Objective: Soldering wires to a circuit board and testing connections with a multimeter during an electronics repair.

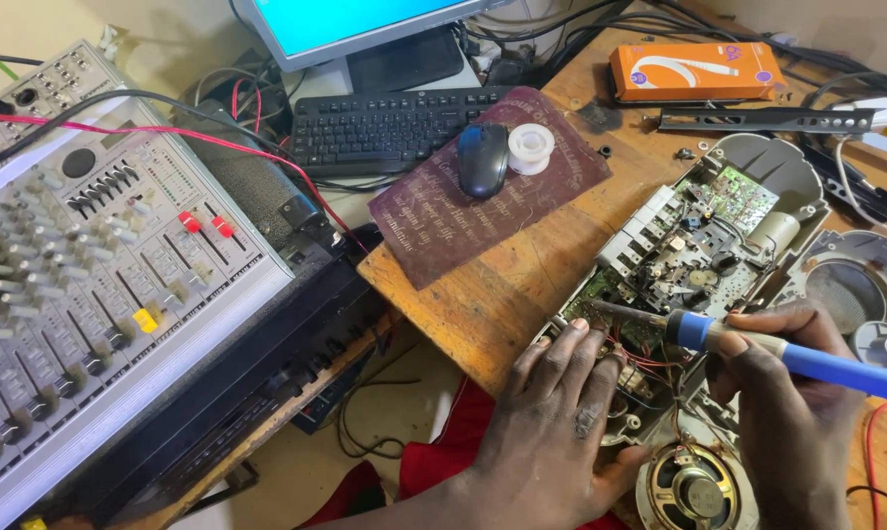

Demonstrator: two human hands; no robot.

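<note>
An opened grey device (757, 162) lies on the wooden bench, its circuit boards (694, 236) and red wires exposed. My left hand (561, 412) rests flat on the near end of the board, fingers spread over the wires. My right hand (792, 412) grips a blue-handled soldering iron (787, 353), whose metal tip points left onto the board just above my left fingertips. A round loudspeaker (694, 491) lies below, between my two hands.
A large audio mixer (90, 255) fills the left. Behind are a black keyboard (384, 123), a monitor (355, 25), a mouse (483, 157) and a white solder spool (530, 147) on a maroon mat. An orange box (694, 71), a metal bracket (767, 120) and cables lie at back right.
</note>
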